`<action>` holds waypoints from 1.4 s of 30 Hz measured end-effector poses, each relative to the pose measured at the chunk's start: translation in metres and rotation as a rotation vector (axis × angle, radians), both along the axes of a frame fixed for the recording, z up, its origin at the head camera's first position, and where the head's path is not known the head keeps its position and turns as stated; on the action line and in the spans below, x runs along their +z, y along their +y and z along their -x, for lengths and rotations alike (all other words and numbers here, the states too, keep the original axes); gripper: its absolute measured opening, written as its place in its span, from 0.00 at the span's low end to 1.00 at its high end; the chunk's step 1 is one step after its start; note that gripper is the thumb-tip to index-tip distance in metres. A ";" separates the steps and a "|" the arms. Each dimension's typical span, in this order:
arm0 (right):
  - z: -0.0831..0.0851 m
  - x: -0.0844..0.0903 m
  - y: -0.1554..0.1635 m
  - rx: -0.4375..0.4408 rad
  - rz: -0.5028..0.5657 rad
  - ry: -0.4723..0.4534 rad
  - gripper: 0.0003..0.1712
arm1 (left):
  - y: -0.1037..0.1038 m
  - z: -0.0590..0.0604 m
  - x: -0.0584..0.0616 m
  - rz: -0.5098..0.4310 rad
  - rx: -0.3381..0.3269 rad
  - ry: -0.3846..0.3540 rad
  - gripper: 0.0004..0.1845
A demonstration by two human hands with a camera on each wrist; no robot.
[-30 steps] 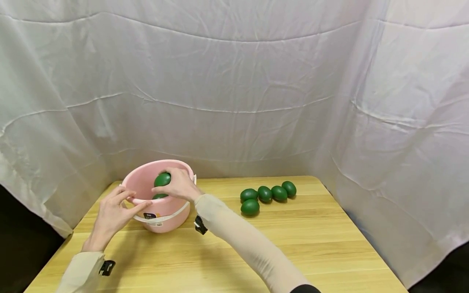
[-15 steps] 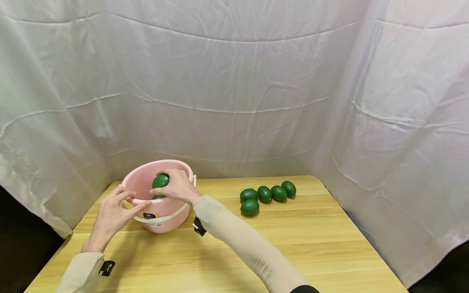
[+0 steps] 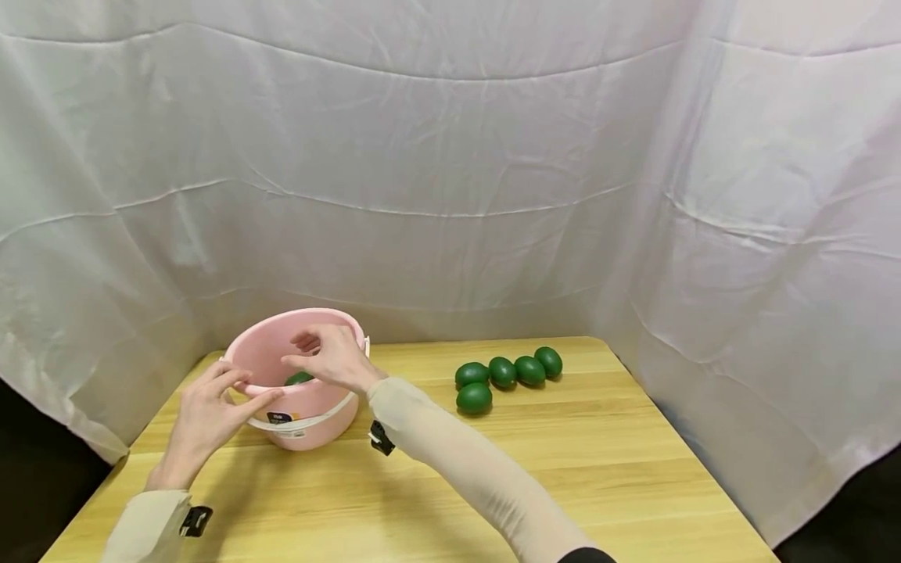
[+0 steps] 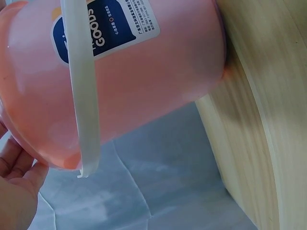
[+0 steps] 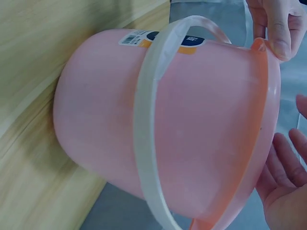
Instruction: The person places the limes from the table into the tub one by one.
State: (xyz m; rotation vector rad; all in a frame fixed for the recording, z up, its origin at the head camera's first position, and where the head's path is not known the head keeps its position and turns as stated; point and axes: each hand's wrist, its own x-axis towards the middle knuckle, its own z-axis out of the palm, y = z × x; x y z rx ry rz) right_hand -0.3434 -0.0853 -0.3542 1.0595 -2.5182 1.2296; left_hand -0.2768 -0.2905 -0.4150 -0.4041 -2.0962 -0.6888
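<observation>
Released since the earlier frames, the green egg-shaped object no longer sits in the right hand (image 3: 331, 358); that grip now hovers over the pink bucket (image 3: 310, 426) with fingers relaxed and spread, holding nothing. One green object (image 3: 299, 378) is partly visible inside the bucket near the front wall; its long axis cannot be determined. The bucket stands upright on the worktop (image 3: 563, 469), mouth up, white handle (image 3: 310, 418) folded down across its front. The left hand (image 3: 207, 410) pinches the near rim between thumb and fingers. Five green objects (image 3: 501, 375) lie grouped right of the bucket, well apart from it.
</observation>
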 end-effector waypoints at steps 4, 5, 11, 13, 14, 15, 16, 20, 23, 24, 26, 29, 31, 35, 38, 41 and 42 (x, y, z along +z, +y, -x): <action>-0.001 -0.001 0.005 0.016 0.039 0.000 0.15 | -0.002 0.000 0.000 0.008 -0.015 0.019 0.19; -0.001 -0.001 0.007 0.022 0.048 0.001 0.14 | -0.002 0.001 0.001 0.010 -0.015 0.024 0.19; 0.004 -0.002 0.014 0.013 0.077 0.027 0.12 | -0.002 0.001 -0.001 -0.007 -0.016 -0.006 0.18; 0.005 -0.003 0.017 0.000 0.092 0.030 0.12 | -0.002 0.000 -0.002 -0.016 -0.023 -0.013 0.18; 0.005 -0.003 0.018 -0.004 0.099 0.027 0.11 | -0.002 0.000 -0.002 -0.014 -0.026 -0.010 0.18; 0.005 -0.003 0.020 -0.010 0.107 0.021 0.11 | -0.002 0.000 -0.002 -0.015 -0.026 -0.007 0.18; 0.006 -0.004 0.022 -0.015 0.118 0.014 0.10 | -0.002 0.000 -0.002 -0.013 -0.025 -0.001 0.18; 0.008 -0.006 0.032 -0.022 0.158 0.010 0.10 | -0.002 0.001 -0.001 -0.002 -0.014 0.020 0.19; 0.010 -0.009 0.041 -0.015 0.171 0.052 0.10 | -0.002 0.002 -0.001 -0.008 -0.016 0.021 0.18; 0.010 -0.011 0.044 -0.014 0.173 0.070 0.10 | -0.001 0.002 -0.001 -0.014 -0.017 0.017 0.18; 0.012 -0.013 0.051 -0.018 0.172 0.109 0.09 | -0.001 0.001 -0.002 -0.018 -0.014 0.012 0.18; 0.013 -0.018 0.063 -0.036 0.171 0.136 0.10 | -0.001 0.002 -0.003 -0.022 -0.009 0.001 0.19; 0.015 -0.021 0.071 -0.046 0.179 0.136 0.10 | -0.001 0.002 -0.003 -0.022 -0.002 0.001 0.19; 0.017 -0.028 0.084 -0.062 0.191 0.111 0.09 | -0.001 0.004 -0.003 -0.020 -0.003 0.008 0.20; 0.017 -0.033 0.093 -0.074 0.179 0.090 0.09 | -0.002 0.004 -0.003 -0.014 -0.005 0.021 0.20; 0.016 -0.038 0.103 -0.081 0.155 0.068 0.09 | -0.002 0.003 -0.002 -0.018 -0.016 0.027 0.20; 0.015 -0.040 0.107 -0.084 0.148 0.061 0.09 | -0.002 0.003 -0.002 -0.017 -0.020 0.028 0.20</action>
